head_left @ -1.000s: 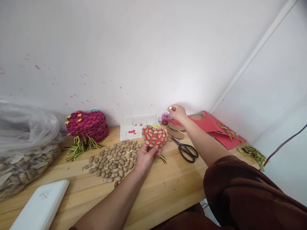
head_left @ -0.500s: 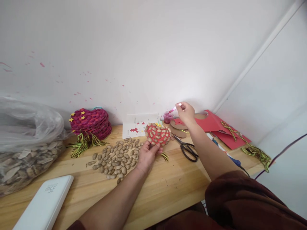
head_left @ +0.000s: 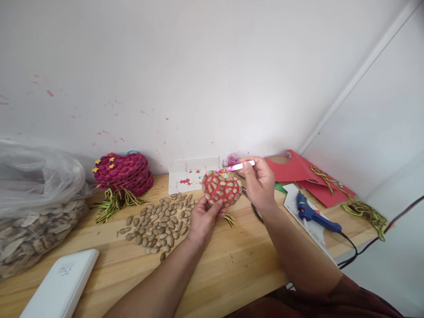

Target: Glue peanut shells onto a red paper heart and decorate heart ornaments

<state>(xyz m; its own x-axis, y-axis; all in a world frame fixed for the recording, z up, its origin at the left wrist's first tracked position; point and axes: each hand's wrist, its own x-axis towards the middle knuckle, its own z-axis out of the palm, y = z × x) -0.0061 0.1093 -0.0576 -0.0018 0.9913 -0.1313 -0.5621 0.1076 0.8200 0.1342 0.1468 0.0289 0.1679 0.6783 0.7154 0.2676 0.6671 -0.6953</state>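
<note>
My left hand point(head_left: 206, 216) grips the lower edge of a red heart-shaped piece point(head_left: 221, 189) covered with unpainted peanuts, thumb on its front. A yarn tassel point(head_left: 229, 220) hangs below it. Between the thumb and fingers of my right hand point(head_left: 260, 183) is a white paintbrush point(head_left: 239, 167), stained pink. Its pink tip is at the upper edge of the heart, by a peanut. Behind the brush stands a small clear cup of pink paint point(head_left: 233, 159), partly hidden by my right hand. Loose peanuts point(head_left: 162, 223) lie spread on the wooden table to the left.
Stacked magenta peanut hearts point(head_left: 122, 172) with yellow stars and tassels stand at back left, beside a plastic bag of peanuts point(head_left: 39, 221). A white power bank point(head_left: 61, 282) lies in front. Rightward are black scissors point(head_left: 256, 212), mostly hidden, a blue glue gun point(head_left: 316, 215), red card point(head_left: 288, 170) and yarn point(head_left: 366, 214).
My right hand has brought the brush from the paint cup down and toward me, to the heart's top edge. My left hand still holds the heart. The view has shifted slightly.
</note>
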